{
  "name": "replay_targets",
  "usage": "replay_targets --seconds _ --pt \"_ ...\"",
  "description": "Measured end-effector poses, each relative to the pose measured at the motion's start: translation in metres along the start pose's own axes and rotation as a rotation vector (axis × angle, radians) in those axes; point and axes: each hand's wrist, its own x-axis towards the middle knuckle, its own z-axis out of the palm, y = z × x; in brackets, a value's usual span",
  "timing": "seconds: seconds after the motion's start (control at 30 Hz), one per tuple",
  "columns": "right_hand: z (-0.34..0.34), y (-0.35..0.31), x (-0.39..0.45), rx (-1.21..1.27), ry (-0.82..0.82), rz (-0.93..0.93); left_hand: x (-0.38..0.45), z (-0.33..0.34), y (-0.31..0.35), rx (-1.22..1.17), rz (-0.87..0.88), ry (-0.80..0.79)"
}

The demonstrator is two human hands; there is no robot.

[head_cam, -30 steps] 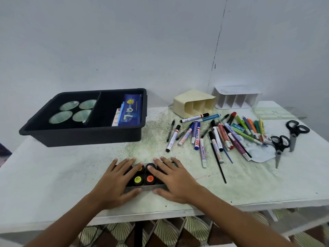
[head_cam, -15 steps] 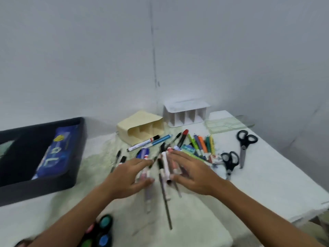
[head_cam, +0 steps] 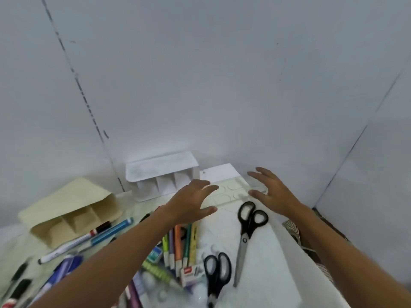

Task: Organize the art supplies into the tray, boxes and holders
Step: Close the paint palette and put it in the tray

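Left hand (head_cam: 191, 202) and right hand (head_cam: 272, 191) hover over the palette (head_cam: 231, 192), fingers spread, holding nothing; scissors (head_cam: 248, 236) lie beside.

- A pale grey-white wall (head_cam: 222, 85) fills the upper two thirds of the frame.
- A dark, broken seam (head_cam: 89, 103) runs down the wall from the upper left.
- A fainter panel joint (head_cam: 355, 138) slants down the right side.
- The white table (head_cam: 266, 263) lies at the bottom, its edge running diagonally to the lower right.
- A greenish stain (head_cam: 13, 247) tints the tabletop at lower left.
- Patterned floor (head_cam: 291, 227) shows beyond the table edge, right of centre.
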Motion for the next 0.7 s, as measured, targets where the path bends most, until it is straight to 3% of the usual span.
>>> replay_targets --seconds 0.07,0.17,0.33,0.47,0.57,0.7 --pt "0.003 0.017 0.012 0.048 -0.038 0.083 0.013 0.012 -0.006 0.109 0.074 -0.044" --pt "0.015 0.033 0.025 0.169 -0.077 0.176 0.034 0.034 -0.01 0.249 0.037 -0.15" --pt "0.032 0.037 0.023 0.268 0.024 0.205 0.043 0.043 -0.001 0.383 0.004 -0.194" --pt "0.024 0.024 0.014 0.276 0.169 0.105 0.04 0.027 -0.002 0.344 0.086 -0.1" --pt "0.016 0.009 0.004 0.235 0.197 -0.029 0.025 0.012 -0.005 0.373 0.188 0.005" --pt "0.022 -0.024 -0.01 0.076 0.221 -0.218 -0.016 -0.02 -0.01 0.363 0.185 0.03"
